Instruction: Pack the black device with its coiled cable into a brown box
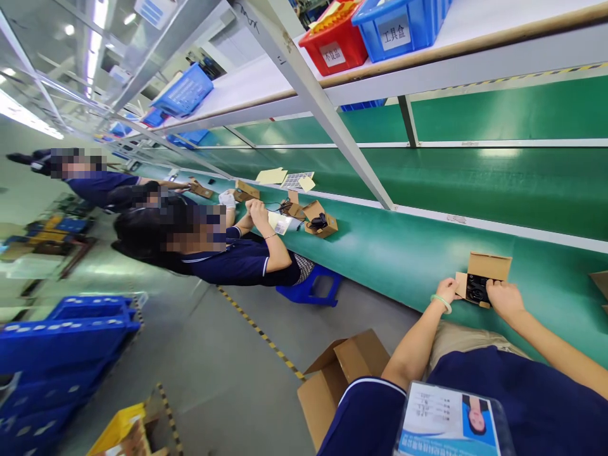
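On the green bench in front of me sits a small open cardboard box (490,265), its lid flap raised at the back. Black cabled parts (476,289) fill its inside; their exact kind is too small to tell. My left hand (447,290), with a pale bangle at the wrist, pinches the box's left side flap. At the right side, my right hand (506,299) is closed, its curled fingers against the box's edge and the black contents. What those fingers grip is hidden.
Farther left along the green bench (408,237), co-workers sit by other open boxes (325,223). A slanted metal post (327,114) rises to a shelf with red (332,54) and blue bins (403,31). A large carton (342,373) stands on the floor. Another box (601,282) edges in at right.
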`<action>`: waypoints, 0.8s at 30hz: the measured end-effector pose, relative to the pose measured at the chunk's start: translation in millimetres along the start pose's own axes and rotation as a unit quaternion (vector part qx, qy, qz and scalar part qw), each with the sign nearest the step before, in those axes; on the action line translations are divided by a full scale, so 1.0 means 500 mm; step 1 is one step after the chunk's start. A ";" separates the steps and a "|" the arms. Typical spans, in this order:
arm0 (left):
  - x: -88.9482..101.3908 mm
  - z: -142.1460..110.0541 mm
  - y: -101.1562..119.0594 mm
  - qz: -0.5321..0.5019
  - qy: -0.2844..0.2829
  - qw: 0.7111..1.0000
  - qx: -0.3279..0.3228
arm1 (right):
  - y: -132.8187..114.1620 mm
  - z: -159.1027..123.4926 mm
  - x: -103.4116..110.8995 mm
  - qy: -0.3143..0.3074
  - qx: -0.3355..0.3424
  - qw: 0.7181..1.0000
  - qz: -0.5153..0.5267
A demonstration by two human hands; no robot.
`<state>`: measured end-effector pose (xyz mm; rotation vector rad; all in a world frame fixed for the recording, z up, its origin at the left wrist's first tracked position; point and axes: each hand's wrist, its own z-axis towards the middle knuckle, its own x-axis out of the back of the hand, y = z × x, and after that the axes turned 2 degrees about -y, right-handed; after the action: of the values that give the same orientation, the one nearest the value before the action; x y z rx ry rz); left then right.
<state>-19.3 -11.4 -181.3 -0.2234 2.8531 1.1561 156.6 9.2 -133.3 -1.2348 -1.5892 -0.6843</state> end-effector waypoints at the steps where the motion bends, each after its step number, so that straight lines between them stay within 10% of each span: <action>1: -0.002 0.000 -0.001 -0.001 0.003 1.000 -0.002 | 0.003 0.002 0.000 -0.004 0.000 1.000 -0.001; 19: -0.015 0.010 -0.014 0.039 0.047 0.997 -0.045 | 0.016 0.003 -0.007 -0.009 -0.015 0.982 0.186; 24: -0.017 0.007 -0.013 0.096 0.055 0.992 -0.064 | 0.041 -0.048 0.029 0.045 0.003 0.890 0.453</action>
<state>-9.8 -12.7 -187.3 -0.0190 2.9529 1.4059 184.1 0.8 -113.5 -1.7084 -0.7689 -0.1182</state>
